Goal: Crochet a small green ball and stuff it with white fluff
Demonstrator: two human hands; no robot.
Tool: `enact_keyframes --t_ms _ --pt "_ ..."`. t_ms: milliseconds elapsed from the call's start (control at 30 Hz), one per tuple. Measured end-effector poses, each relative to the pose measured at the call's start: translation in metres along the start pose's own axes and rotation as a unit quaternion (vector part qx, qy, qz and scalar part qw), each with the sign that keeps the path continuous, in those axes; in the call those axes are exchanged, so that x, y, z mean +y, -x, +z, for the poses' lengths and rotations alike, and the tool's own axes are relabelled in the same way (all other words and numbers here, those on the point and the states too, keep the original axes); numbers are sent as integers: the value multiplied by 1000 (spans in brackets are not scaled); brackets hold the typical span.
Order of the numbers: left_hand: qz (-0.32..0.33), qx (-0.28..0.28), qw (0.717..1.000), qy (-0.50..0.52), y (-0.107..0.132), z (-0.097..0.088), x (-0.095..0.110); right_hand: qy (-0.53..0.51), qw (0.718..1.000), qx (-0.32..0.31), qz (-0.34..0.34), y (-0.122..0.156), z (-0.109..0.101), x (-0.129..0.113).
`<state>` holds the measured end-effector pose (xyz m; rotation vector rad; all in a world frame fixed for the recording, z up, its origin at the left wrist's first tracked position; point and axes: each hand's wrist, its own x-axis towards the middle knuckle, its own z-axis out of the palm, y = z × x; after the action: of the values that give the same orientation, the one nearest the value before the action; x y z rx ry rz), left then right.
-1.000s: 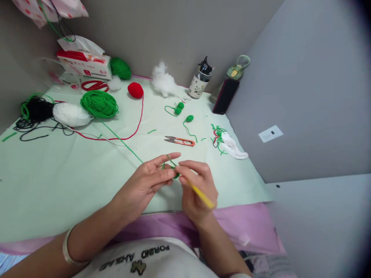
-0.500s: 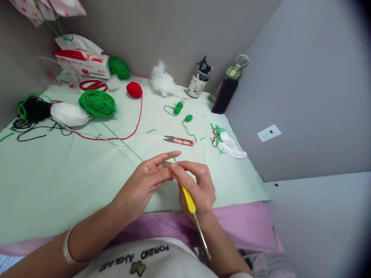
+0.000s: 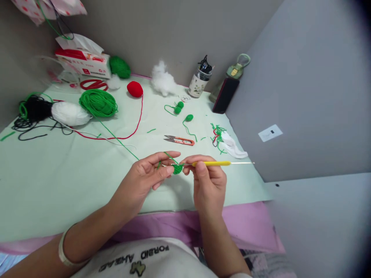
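Observation:
A small green crochet piece (image 3: pixel 177 169) is pinched between the thumb and fingers of my left hand (image 3: pixel 149 172). Green yarn (image 3: pixel 124 146) runs from the green skein (image 3: pixel 98 103) to this hand and passes over its raised index finger. My right hand (image 3: pixel 210 179) grips a crochet hook (image 3: pixel 216 163) by its yellow handle, held nearly level. The hook's thin metal tip reaches the top edge of the crochet piece, where yarn meets it. Just beyond my hands lie orange thread snips (image 3: pixel 179 140), blades pointing left.
Small green crocheted balls (image 3: pixel 179 108) and a green oval piece (image 3: pixel 189 117) lie mid-table. Behind are a red yarn ball (image 3: pixel 135 89), white stuffing (image 3: pixel 162 80), a pen cup (image 3: pixel 199 83) and a phone (image 3: pixel 226 95) against a bottle. White yarn (image 3: pixel 71 114) and red scissors (image 3: pixel 94 84) sit left.
The crochet hook has swung from pointing down toward me to nearly level. My right hand has turned and moved slightly right, and the green crochet piece now shows between my hands.

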<state>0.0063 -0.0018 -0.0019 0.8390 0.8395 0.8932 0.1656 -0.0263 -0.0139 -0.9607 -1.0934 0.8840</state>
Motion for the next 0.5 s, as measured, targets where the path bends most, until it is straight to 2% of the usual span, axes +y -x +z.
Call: enact_keyframes --t_ms 167,300,400,500 --pt "-18 1 999 -26 0 -5 0 -16 1000 -7 0 0 -1 -2" --pt "-8 11 999 -31 0 -6 -1 76 996 -10 -55 4 0 -8" --pt "23 38 998 -48 1 -4 -2 179 975 -32 -125 8 0 -11" --pt "62 70 993 -78 3 2 -3 240 939 -60 -238 8 -1 -5"
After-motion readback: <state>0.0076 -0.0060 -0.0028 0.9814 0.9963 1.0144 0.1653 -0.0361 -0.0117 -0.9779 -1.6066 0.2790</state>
